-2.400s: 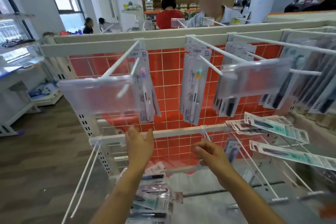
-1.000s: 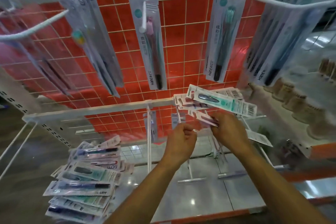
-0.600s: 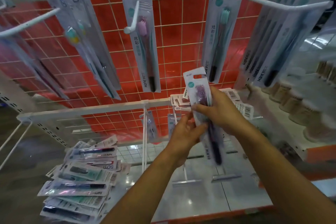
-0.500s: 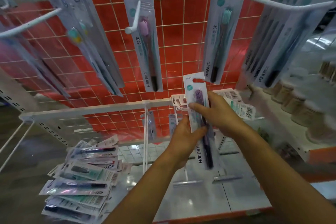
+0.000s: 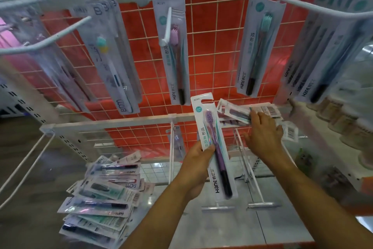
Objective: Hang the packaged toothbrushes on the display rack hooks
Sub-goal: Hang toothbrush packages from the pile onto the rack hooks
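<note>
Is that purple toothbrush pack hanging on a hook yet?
Not yet. The purple toothbrush pack is upright in the left hand, its hang hole free of any hook.

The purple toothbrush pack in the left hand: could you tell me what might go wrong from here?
1. The left hand pinches the purple toothbrush pack by one edge only, so it may twist or slip.
2. The right hand rests on loose packs lying across the rail; a nudge could drop them.
3. The pack's hang hole is small, so threading a hook one-handed may miss.
</note>
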Motion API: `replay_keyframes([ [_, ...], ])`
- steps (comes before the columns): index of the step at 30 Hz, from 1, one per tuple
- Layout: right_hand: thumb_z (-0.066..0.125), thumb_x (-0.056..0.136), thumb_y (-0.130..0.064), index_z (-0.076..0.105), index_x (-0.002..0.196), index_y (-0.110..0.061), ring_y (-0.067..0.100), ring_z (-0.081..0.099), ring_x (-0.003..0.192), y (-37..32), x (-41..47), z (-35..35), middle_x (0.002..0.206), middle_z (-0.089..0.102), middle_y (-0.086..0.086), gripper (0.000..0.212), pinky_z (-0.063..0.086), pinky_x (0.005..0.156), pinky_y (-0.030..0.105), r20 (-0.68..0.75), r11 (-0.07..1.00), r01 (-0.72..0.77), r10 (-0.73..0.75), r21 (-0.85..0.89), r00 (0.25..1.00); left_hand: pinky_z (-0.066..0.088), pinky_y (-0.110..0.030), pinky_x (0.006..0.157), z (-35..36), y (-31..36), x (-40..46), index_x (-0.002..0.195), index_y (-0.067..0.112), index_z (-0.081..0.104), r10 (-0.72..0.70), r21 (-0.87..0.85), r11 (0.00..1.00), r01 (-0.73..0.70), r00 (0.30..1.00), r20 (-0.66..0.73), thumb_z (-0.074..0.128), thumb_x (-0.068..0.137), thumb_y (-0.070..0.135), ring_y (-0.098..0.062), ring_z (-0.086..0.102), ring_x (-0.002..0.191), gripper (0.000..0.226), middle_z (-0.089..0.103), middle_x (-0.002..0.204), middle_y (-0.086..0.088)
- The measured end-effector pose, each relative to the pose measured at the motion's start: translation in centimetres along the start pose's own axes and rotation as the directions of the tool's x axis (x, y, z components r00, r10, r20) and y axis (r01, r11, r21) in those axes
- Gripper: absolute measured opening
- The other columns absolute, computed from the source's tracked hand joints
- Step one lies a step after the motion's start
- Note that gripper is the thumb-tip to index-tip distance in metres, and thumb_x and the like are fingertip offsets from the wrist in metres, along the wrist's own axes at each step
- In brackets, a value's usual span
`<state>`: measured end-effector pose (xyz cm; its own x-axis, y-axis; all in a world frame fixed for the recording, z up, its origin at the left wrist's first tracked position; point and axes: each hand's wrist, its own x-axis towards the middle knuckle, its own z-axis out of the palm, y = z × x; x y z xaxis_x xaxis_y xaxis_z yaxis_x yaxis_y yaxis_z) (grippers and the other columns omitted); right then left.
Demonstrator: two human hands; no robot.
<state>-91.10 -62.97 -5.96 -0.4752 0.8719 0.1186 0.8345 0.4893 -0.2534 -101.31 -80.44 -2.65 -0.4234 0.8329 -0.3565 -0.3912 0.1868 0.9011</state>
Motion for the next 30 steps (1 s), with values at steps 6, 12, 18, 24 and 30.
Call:
replay_keyframes([
  [6, 0.069, 0.081, -0.039, 0.050, 0.125, -0.013, 0.033, 0.041, 0.118, -0.2, -0.1, -0.7, 0.124, 0.049, 0.014, 0.055, 0.034, 0.099, 0.055, 0.038, 0.997, -0.048, 0.050, -0.061, 0.998, 0.044, -0.055, 0.101, -0.7, -0.2, -0.4, 0.112, 0.028, 0.062, -0.040, -0.063, 0.997, 0.039, 0.999, -0.014, 0.043, 0.102, 0.021, -0.024, 0.063, 0.113, 0.023, 0.070, 0.115, 0.000],
  [12, 0.063, 0.085, -0.018, 0.071, 0.098, -0.016, 0.028, 0.063, 0.088, -0.2, -0.6, -2.7, 0.092, 0.070, 0.007, 0.015, 0.049, 0.074, 0.037, -0.109, 0.994, 0.066, -0.056, 0.086, 0.992, 0.051, -0.048, 0.094, -0.8, -0.1, -1.0, 0.126, 0.021, 0.057, -0.035, -0.062, 0.998, 0.033, 0.999, -0.027, 0.043, 0.101, 0.021, -0.023, 0.064, 0.111, 0.029, 0.069, 0.117, -0.002],
  [18, 0.061, 0.091, -0.024, 0.053, 0.070, -0.025, 0.020, 0.051, 0.064, -1.7, -1.9, -7.7, 0.061, 0.052, -0.008, 0.023, 0.027, 0.052, 0.028, -0.092, 0.927, 0.234, -0.216, 0.294, 0.972, 0.044, -0.056, 0.101, -0.5, 0.1, -1.3, 0.120, 0.026, 0.059, -0.029, -0.057, 0.998, 0.027, 0.999, -0.029, 0.043, 0.101, 0.023, -0.024, 0.062, 0.113, 0.025, 0.069, 0.116, 0.001],
  [24, 0.050, 0.097, -0.019, 0.069, 0.094, -0.010, 0.025, 0.071, 0.089, -2.9, -3.3, -10.4, 0.093, 0.075, 0.009, 0.022, 0.057, 0.080, 0.038, 0.272, 0.243, -0.227, -0.173, 0.943, 0.947, 0.039, -0.058, 0.104, -0.2, 0.0, -1.8, 0.120, 0.028, 0.060, -0.014, -0.057, 0.998, 0.012, 0.999, -0.030, 0.044, 0.101, 0.024, -0.025, 0.061, 0.115, 0.025, 0.069, 0.117, 0.002],
  [30, 0.046, 0.099, -0.022, 0.071, 0.100, -0.008, 0.032, 0.065, 0.102, -2.7, -4.1, -9.6, 0.106, 0.071, 0.015, 0.029, 0.050, 0.093, 0.046, 0.353, 0.178, -0.322, -0.183, 0.930, 0.917, 0.041, -0.057, 0.104, 0.1, 0.2, -2.5, 0.116, 0.027, 0.061, 0.002, -0.070, 0.998, -0.004, 1.000, -0.020, 0.044, 0.100, 0.021, -0.024, 0.063, 0.112, 0.024, 0.071, 0.113, 0.002],
])
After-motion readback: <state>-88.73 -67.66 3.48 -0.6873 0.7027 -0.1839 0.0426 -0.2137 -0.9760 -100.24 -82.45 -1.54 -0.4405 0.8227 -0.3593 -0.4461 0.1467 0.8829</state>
